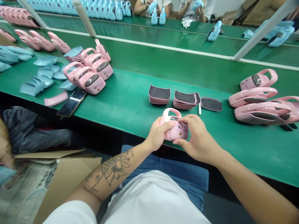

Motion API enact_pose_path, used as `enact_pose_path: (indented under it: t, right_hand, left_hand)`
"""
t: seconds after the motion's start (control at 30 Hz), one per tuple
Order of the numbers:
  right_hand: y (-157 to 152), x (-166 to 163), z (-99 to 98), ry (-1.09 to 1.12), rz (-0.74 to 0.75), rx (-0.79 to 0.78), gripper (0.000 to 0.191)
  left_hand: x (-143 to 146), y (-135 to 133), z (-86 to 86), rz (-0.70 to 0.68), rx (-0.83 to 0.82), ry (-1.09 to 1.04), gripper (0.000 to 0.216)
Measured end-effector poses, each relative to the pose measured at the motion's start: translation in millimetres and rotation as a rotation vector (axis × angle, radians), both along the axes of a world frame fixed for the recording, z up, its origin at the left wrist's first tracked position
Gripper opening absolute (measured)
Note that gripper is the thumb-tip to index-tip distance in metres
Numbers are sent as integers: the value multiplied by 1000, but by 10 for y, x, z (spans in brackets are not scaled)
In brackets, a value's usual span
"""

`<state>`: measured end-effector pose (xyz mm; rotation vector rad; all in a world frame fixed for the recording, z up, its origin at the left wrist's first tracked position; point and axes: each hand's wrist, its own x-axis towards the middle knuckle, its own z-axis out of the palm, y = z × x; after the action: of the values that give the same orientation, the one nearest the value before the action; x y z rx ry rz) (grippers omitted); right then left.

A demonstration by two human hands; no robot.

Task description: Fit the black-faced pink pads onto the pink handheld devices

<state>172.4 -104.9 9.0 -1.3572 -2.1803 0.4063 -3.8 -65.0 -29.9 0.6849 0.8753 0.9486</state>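
Observation:
Both my hands grip one pink handheld device (174, 126) with a loop handle and a dark front panel, just above the near edge of the green table (130, 102). My left hand (157, 133) wraps its left side, thumb on top. My right hand (198, 138) pinches its right side with fingers over the top. Beyond it lie two stacks of dark curved panels (159, 94) (186, 99), a single panel (211, 104) and a small white stick (199, 109).
Finished pink devices lie at the right (259, 104) and in a cluster at the left (90, 73). A phone (71, 102) and blue shell parts (39, 79) lie at the left. Other people's hands (154, 6) work across the far belt. Cardboard boxes (60, 177) stand by my left knee.

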Motion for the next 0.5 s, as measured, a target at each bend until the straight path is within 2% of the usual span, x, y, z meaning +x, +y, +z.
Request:
enact_pose_path:
  t: [0.1, 0.17, 0.3, 0.37, 0.5]
  right_hand:
    - [25, -52, -20, -30, -13, 32, 57]
    - [44, -78, -24, -37, -39, 35, 57]
    - [88, 16, -36, 62, -78, -101, 65]
    - [98, 116, -56, 141, -69, -200, 61]
    - [83, 219, -107, 234, -32, -271, 53]
  left_hand:
    - [23, 11, 23, 59, -43, 10, 39]
    - [2, 51, 27, 47, -74, -4, 39]
    - [-118, 168, 21, -120, -76, -96, 43]
    - [-179, 210, 14, -215, -55, -165, 49]
    - [-223, 238, -5, -253, -25, -218, 54]
